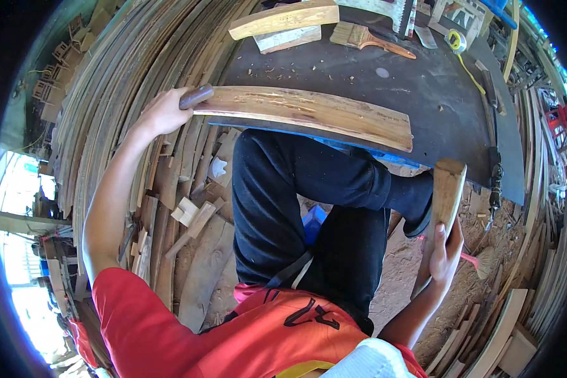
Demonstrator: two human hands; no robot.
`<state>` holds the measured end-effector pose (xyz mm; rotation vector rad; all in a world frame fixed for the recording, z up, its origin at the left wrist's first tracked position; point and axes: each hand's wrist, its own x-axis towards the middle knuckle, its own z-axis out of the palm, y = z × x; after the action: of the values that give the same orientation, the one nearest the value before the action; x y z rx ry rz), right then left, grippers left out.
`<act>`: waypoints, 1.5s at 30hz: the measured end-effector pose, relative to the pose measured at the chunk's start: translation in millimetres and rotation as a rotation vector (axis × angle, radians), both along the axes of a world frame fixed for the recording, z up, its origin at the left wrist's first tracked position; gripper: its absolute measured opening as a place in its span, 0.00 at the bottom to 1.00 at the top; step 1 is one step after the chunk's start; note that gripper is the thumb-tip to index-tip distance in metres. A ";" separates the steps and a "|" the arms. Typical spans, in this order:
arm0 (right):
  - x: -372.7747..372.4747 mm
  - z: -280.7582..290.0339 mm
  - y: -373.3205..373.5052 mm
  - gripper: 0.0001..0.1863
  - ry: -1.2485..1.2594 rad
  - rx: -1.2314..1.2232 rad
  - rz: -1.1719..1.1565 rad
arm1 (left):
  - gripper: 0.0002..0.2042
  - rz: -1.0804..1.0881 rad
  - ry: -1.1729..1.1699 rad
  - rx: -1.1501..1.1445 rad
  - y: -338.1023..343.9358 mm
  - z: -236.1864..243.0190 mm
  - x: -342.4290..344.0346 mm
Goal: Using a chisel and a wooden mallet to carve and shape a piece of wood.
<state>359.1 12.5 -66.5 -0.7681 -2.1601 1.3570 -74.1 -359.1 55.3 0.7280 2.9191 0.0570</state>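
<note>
My left hand is closed at the left end of a long, slightly curved wooden board. A short, dark, rounded handle sticks out from its fingers over the board's end; the rest of that tool is hidden. The board lies along the near edge of a dark worktable. Lower right, my right hand grips a thick, light-brown piece of wood with a blunt upper end, held upright and apart from the board. A narrow, flat part shows below that hand; I cannot tell what it is.
At the table's back lie wooden pieces, a flat brush, a saw blade and a tape measure. A drill-like tool hangs by the right edge. Long planks are stacked left; wood scraps litter the floor.
</note>
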 end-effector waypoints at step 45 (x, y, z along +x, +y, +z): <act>-62.7 3.0 4.2 0.23 0.229 -0.564 0.098 | 0.14 -0.920 0.137 -0.009 181.4 -0.6 80.4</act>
<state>296.4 16.7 -63.5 -0.6638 -1.6664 2.0362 6.3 -177.7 54.7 2.0236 2.3887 -0.1029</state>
